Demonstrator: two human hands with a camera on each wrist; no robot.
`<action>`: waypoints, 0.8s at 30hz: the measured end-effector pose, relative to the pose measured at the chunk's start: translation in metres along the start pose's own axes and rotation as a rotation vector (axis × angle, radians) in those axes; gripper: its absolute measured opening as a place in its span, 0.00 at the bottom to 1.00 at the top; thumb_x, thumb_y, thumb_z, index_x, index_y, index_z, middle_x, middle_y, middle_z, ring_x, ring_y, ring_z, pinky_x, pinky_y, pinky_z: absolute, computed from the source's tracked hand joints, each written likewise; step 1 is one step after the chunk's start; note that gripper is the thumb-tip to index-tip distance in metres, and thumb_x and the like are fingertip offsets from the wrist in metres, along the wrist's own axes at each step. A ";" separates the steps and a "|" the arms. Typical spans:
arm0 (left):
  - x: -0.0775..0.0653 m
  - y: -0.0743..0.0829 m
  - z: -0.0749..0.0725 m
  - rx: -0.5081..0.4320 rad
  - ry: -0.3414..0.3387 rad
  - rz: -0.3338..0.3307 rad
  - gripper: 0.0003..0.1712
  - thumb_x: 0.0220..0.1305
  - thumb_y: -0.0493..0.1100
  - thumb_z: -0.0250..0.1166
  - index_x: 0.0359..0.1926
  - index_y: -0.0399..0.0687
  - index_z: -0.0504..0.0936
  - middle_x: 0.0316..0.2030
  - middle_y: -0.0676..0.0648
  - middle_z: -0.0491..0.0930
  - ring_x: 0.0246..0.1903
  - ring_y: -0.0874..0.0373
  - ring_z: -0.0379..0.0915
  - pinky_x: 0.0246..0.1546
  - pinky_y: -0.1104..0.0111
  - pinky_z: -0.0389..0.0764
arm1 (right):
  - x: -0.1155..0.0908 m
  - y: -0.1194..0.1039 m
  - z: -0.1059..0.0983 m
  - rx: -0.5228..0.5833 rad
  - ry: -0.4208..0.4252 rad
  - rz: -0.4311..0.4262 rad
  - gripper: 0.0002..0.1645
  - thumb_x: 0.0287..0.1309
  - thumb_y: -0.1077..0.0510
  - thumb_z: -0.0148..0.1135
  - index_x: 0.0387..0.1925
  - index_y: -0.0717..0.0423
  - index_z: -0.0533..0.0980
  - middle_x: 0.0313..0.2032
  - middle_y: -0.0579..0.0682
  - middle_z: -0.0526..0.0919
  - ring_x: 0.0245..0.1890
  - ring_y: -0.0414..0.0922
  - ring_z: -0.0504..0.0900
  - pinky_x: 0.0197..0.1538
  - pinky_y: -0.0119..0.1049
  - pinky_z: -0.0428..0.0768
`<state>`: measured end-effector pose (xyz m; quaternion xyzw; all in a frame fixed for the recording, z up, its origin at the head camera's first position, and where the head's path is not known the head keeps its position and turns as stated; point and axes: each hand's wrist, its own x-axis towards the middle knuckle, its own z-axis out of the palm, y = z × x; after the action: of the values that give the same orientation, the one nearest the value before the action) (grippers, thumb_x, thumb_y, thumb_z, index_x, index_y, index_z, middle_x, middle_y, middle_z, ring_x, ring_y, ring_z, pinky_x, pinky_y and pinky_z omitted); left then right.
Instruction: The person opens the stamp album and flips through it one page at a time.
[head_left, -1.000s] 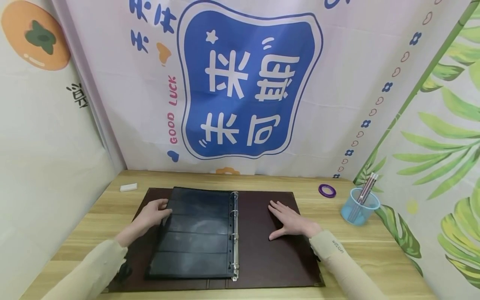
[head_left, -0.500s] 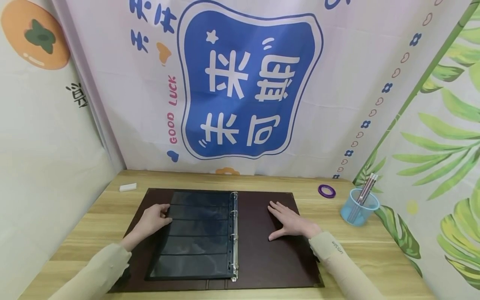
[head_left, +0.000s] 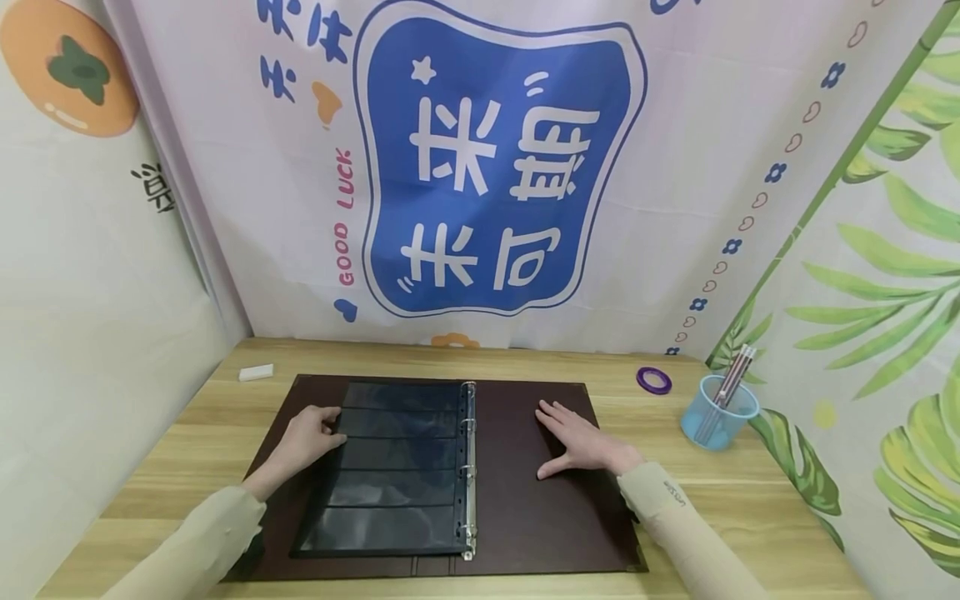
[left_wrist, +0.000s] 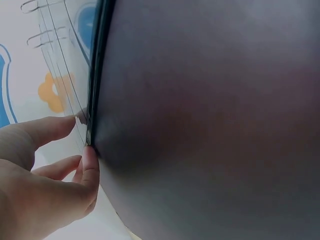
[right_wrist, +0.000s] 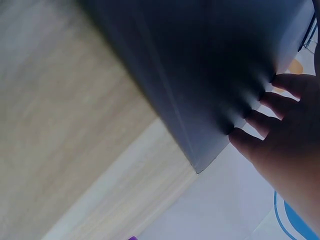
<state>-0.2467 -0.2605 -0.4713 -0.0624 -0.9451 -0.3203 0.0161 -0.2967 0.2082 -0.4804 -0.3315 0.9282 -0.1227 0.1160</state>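
An open dark-maroon ring binder (head_left: 525, 517) lies on the table, a stack of black pocket pages (head_left: 397, 450) over its left side. The metal rings (head_left: 470, 471) run down the pages' right edge. My left hand (head_left: 306, 437) is at the outer left edge of the pages. The left wrist view shows the thumb and fingers of that left hand (left_wrist: 55, 175) pinching the page edge (left_wrist: 95, 80). My right hand (head_left: 581, 440) rests with spread fingers on the bare right cover; in the right wrist view its fingertips (right_wrist: 240, 137) touch the dark cover (right_wrist: 200, 100).
A white eraser-like block (head_left: 257, 372) lies at the table's back left. Toward the back right are a purple ring (head_left: 654, 381), perhaps a roll of tape, and a blue mesh cup (head_left: 708, 429) holding pencils (head_left: 735, 375). Printed cloth (head_left: 502, 167) hangs behind the table (head_left: 750, 517).
The lifted left edge of the top page has come down onto the stack, and my left hand has shifted slightly with it. The right hand has stayed in place.
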 end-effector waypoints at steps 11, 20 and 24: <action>-0.003 0.000 0.004 -0.057 0.030 -0.029 0.31 0.60 0.36 0.68 0.60 0.20 0.73 0.51 0.25 0.76 0.46 0.39 0.79 0.42 0.53 0.83 | -0.002 0.000 -0.002 0.011 0.000 0.017 0.65 0.52 0.32 0.69 0.76 0.64 0.51 0.78 0.64 0.47 0.78 0.65 0.46 0.74 0.63 0.55; 0.008 -0.001 0.004 0.034 0.087 0.095 0.28 0.58 0.33 0.68 0.56 0.19 0.75 0.46 0.25 0.77 0.37 0.45 0.79 0.37 0.55 0.82 | -0.003 0.001 -0.004 0.028 0.008 0.023 0.64 0.52 0.33 0.69 0.76 0.65 0.52 0.77 0.65 0.48 0.78 0.65 0.47 0.74 0.64 0.55; 0.019 0.005 0.005 0.099 0.141 0.145 0.27 0.59 0.33 0.68 0.56 0.18 0.75 0.45 0.26 0.76 0.36 0.45 0.77 0.38 0.52 0.80 | -0.002 0.001 -0.005 0.025 0.062 0.048 0.59 0.56 0.32 0.66 0.75 0.63 0.55 0.77 0.65 0.50 0.77 0.65 0.49 0.75 0.64 0.54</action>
<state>-0.2647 -0.2516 -0.4707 -0.1069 -0.9494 -0.2747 0.1087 -0.2975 0.2104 -0.4752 -0.3035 0.9375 -0.1416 0.0941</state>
